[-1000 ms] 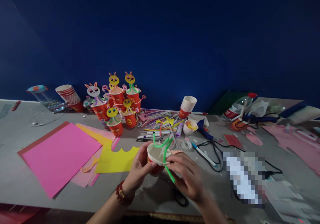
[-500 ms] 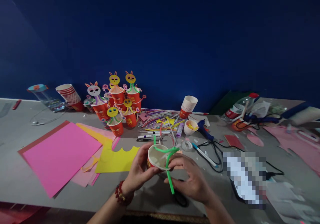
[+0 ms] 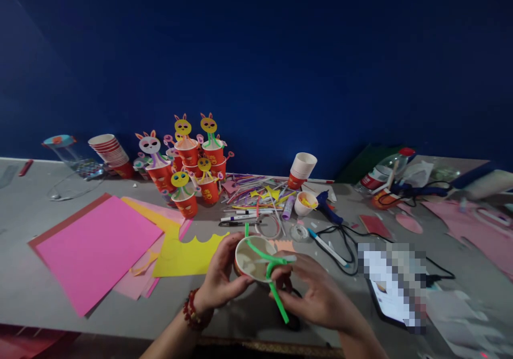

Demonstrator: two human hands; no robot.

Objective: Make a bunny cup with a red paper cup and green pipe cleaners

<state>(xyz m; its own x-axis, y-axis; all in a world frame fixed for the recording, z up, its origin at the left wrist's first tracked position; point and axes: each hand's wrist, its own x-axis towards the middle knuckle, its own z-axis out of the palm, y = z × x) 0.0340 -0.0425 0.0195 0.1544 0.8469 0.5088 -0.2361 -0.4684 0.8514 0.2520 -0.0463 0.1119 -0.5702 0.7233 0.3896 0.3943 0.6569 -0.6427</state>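
Head view: red-and-white paper cup (image 3: pixel 247 265), six o'clock in view, above grey bench (image 3: pixel 24 241). Left hand (image 3: pixel 222 284) grips its side, presumably steadying it; right hand (image 3: pixel 316 297) pinches bent green strips (image 3: pixel 279 303) around rim's four o'clock, probably controlling their bend. Since earlier frame: strips' upper end dropped from past two to three o'clock.

My desk (image 3: pixel 24 273) meets a dark blue wall (image 3: pixel 256 54). Far L, small red item (image 3: pixel 26 168), then clear jar (image 3: pixel 80 160) w/ blue-&-orange lid. Closer in, pink sheet (image 3: pixel 100 249) partly over a dark red sheet (image 3: pixel 70 217). R side: phone (image 3: pixel 390 303), screen lit, pt. pixelated, nr black cable (image 3: pixel 356 252). Behind, clear bottle (image 3: pixel 382 172) w/ red cap, tilted.
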